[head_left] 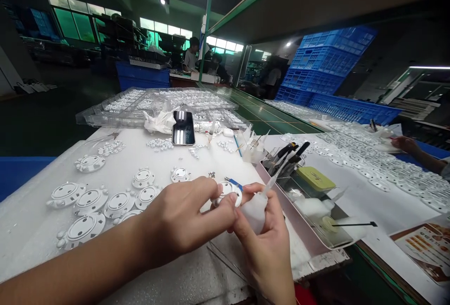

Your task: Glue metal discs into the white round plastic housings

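Observation:
My left hand (186, 216) reaches across from the lower left, its thumb and fingers closed on a small round white disc (229, 193). Right beside it, my right hand (269, 234) wraps around a soft white bottle (255, 212) whose thin nozzle points up to the right. The fingers of both hands meet near the disc's lower edge. Several similar round white pieces (86, 227) lie on the white foam board (31, 248) to the left. Behind the disc, a blue-handled tool (234, 183) is partly hidden.
A phone (183, 129) lies beyond small white parts (160, 144). Clear trays (123, 103) stand behind. At right are a tool tray (316, 241), a green tin (316, 178) and rows of white discs (379, 183). Another person's hand (404, 144) is at far right, near blue crates (316, 68).

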